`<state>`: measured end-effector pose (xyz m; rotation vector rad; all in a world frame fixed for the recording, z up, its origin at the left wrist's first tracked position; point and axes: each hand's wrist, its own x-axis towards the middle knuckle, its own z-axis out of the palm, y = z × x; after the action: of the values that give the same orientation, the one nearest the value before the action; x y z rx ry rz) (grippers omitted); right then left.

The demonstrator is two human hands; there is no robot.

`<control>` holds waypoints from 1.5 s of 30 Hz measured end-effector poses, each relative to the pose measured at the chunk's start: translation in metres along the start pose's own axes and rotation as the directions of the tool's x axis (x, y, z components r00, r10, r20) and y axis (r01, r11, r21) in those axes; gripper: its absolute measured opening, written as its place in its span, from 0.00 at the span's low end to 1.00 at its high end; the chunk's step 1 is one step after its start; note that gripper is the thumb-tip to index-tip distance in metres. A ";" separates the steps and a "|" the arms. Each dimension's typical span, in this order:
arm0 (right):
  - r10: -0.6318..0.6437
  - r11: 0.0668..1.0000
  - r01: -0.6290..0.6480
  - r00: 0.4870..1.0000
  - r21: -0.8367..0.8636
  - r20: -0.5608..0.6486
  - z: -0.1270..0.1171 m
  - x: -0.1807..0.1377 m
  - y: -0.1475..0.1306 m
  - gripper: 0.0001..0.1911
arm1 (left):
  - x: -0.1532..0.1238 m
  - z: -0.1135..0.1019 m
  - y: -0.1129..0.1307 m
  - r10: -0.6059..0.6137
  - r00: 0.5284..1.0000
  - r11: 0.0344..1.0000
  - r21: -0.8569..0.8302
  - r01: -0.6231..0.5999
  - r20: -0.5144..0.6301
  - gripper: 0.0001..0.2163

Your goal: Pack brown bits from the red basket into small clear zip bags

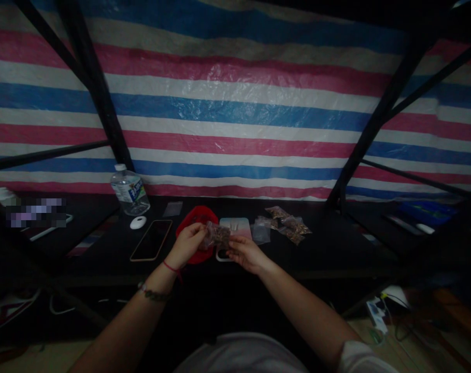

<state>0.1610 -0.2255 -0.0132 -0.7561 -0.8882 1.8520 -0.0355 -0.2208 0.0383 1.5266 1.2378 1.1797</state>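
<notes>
Between my two hands hangs a small clear plastic bag (219, 236) with brown bits inside, above the dark table. My left hand (190, 241) pinches its left end, and my right hand (247, 253) grips its right end. Behind my left hand lies a red bag or dish (196, 213), partly hidden. Under the held bag is a pale, flat device (237, 226), perhaps a small scale, mostly covered by my hands. To the right, several filled small bags (293, 226) lie in a pile beside flat clear bags (261, 231).
On the left are a phone (152, 240), a white mouse-shaped object (138, 223), a large plastic bottle (130, 191) and a flat clear bag (173, 209). Dark metal posts (99, 98) frame the table. A striped sheet (235, 103) hangs behind. A power strip (376, 316) lies low at right.
</notes>
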 end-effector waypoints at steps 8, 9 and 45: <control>-0.172 0.984 0.180 0.964 0.020 -0.201 -0.004 0.033 -0.002 0.13 | -0.003 -0.029 0.012 0.048 0.986 0.755 0.640 -0.141 0.161 0.13; -0.191 0.981 0.190 0.959 -0.026 -0.207 -0.003 0.038 -0.002 0.12 | -0.005 -0.028 0.012 0.007 0.968 0.713 0.678 -0.182 0.252 0.12; -0.638 0.092 0.530 0.682 -0.843 0.359 0.068 0.069 -0.028 0.13 | -0.008 -0.044 0.009 -0.172 0.832 0.720 0.644 -0.259 0.527 0.17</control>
<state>0.0932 -0.1718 0.0386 -0.9023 -1.8847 0.3921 -0.0775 -0.2286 0.0558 2.2568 1.2815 0.1740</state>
